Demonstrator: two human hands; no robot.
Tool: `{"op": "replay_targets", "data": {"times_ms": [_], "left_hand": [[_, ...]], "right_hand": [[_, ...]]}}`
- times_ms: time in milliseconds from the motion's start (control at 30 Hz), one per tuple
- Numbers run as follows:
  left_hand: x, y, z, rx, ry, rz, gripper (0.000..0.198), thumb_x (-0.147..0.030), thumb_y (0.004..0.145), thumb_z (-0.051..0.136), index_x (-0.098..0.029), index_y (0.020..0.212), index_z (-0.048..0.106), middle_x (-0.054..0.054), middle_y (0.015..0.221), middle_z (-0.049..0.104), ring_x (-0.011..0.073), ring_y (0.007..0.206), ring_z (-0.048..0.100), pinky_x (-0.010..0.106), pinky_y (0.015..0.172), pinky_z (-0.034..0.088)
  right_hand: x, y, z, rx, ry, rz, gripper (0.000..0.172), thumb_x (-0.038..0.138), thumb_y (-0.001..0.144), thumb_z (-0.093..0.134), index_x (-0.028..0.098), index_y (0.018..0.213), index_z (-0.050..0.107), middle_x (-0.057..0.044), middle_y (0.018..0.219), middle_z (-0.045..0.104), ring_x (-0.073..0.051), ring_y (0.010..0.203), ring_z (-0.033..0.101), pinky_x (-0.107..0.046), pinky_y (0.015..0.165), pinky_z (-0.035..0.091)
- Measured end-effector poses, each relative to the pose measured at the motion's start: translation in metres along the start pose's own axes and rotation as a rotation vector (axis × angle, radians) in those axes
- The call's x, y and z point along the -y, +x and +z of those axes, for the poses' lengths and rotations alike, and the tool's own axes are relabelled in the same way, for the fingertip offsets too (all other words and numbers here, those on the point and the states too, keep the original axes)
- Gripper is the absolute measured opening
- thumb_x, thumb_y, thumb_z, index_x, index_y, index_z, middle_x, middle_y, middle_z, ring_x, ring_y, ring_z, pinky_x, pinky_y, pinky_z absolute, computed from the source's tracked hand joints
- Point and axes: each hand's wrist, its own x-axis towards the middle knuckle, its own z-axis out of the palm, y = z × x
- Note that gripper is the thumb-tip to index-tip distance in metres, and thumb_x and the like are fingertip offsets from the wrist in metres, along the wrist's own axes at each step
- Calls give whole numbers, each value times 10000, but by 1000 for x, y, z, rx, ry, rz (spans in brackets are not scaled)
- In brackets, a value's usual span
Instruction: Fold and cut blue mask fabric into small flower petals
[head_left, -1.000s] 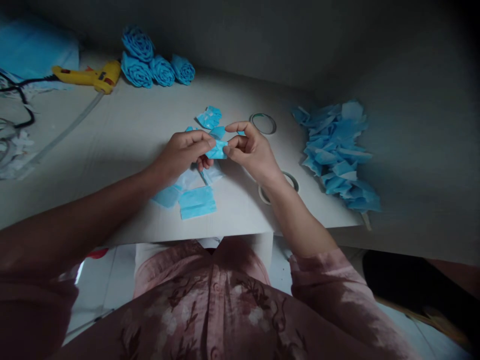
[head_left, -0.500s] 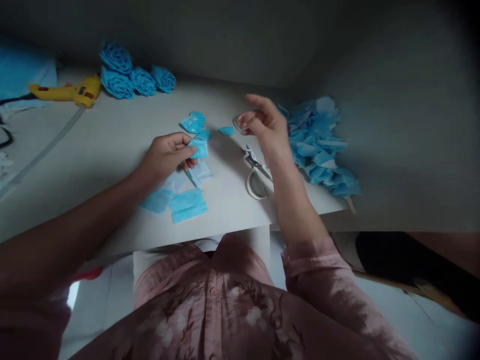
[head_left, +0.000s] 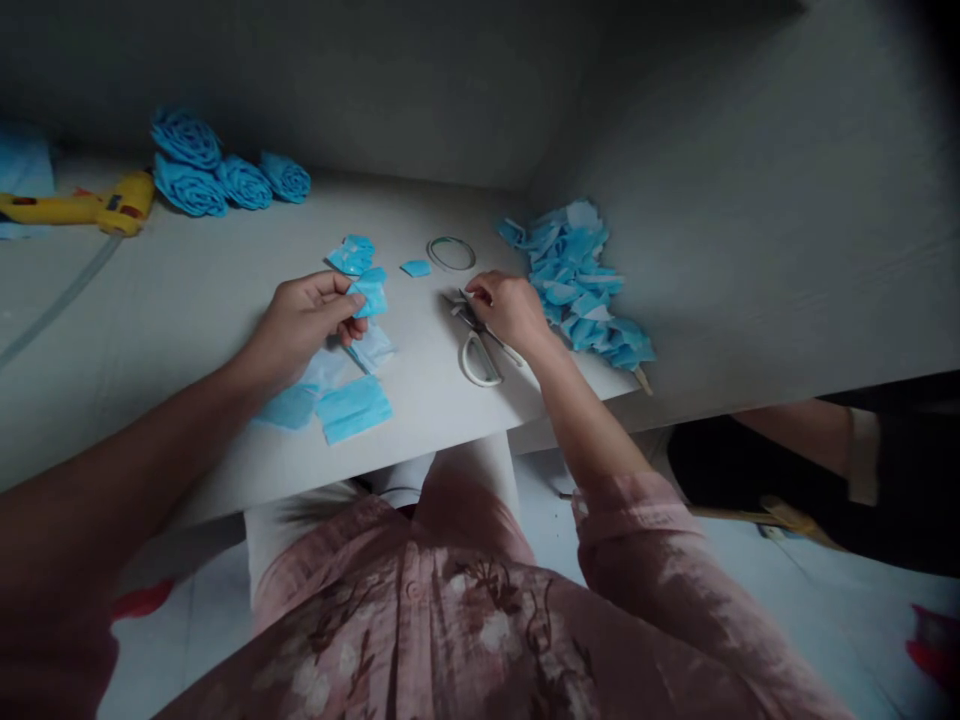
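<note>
My left hand [head_left: 304, 315] pinches a small blue piece of thin, cloth-like material [head_left: 370, 292] between thumb and fingers. A gathered blue scrap [head_left: 352, 255] lies just beyond it, and a thin dark stick [head_left: 357, 360] shows below the fingers. My right hand [head_left: 510, 305] is low over the table, fingers curled together at the blade end of white-handled scissors [head_left: 480, 360]. A dark tip shows by these fingertips; what they grip is unclear. A coil of thin wire [head_left: 451, 253] lies beyond the right hand, with a small blue cut piece [head_left: 415, 268] to its left.
Flat blue rectangles [head_left: 354, 408] lie near the table's front edge. Rolled blue flowers [head_left: 191, 187] and a yellow glue gun [head_left: 124, 205] are at the back left. A heap of blue cut pieces [head_left: 577, 270] sits right, against the side panel [head_left: 750, 230].
My right hand has left the wire coil and come down toward me to the scissors. The coil now rests on the table. My left hand still holds the blue piece; the view has shifted right.
</note>
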Motion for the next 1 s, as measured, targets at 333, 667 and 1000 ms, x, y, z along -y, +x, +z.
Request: {"op": "replay_targets", "data": {"times_ms": [333, 667, 1000], "left_hand": [[-2, -2, 0, 24, -12, -4, 98, -210, 851, 722, -190, 773, 665, -1, 652, 687, 110, 574, 593, 239, 558, 430], [-19, -10, 9, 42, -16, -121, 256, -15, 939, 605, -171, 742, 654, -44, 607, 686, 77, 542, 593, 232, 565, 432], [-8, -9, 10, 137, 25, -41, 119, -210, 824, 754, -192, 754, 659, 2, 629, 703, 106, 535, 606, 216, 526, 479]], "right_hand": [[12, 7, 14, 39, -124, 29, 269, 190, 1000, 546, 164, 1087, 800, -153, 1163, 802, -262, 933, 714, -347, 696, 374], [-20, 14, 45, -105, 512, 265, 136, 217, 979, 585, 158, 1012, 703, -49, 894, 784, -146, 753, 651, -260, 742, 447], [43, -28, 20, -140, 1011, -12, 306, 519, 889, 758, 218, 938, 731, -13, 905, 720, -145, 813, 605, -277, 719, 488]]}}
